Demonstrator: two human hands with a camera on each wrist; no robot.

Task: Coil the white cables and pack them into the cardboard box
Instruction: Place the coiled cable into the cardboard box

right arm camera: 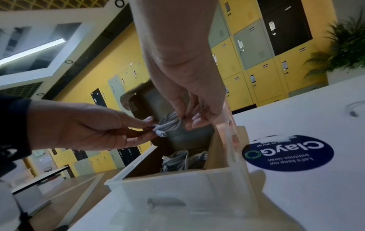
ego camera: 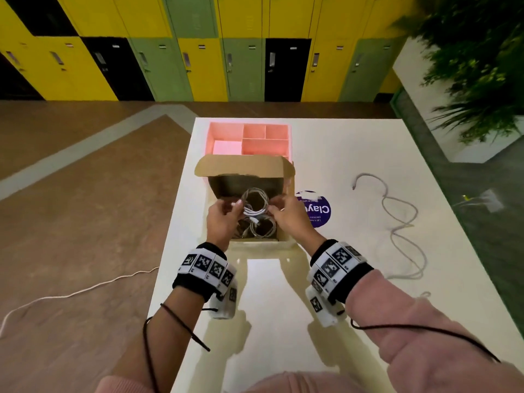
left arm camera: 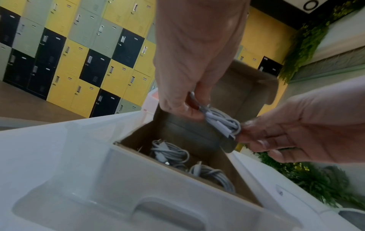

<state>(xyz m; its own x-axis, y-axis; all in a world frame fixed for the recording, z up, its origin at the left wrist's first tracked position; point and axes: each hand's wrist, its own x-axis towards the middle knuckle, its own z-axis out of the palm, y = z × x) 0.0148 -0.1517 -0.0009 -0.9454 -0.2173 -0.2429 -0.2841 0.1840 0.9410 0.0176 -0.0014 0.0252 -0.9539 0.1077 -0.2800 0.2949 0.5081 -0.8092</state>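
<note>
Two hands, the left hand [ego camera: 219, 219] and the right hand [ego camera: 287, 215], meet at twelve o'clock over one cardboard box [ego camera: 283, 234]; one coiled white cable [ego camera: 255, 207] hangs between them; two more coils [left arm camera: 171, 154] lie inside the box, making three in all; one loose white cable [ego camera: 402, 222] sprawls on the single white table [ego camera: 354, 154] at two o'clock; one pink divided tray [ego camera: 249, 137] sits beyond the box; one round blue sticker [ego camera: 317, 211] lies just right of it; one white cord [ego camera: 71, 293] trails over the floor at nine o'clock.
</note>
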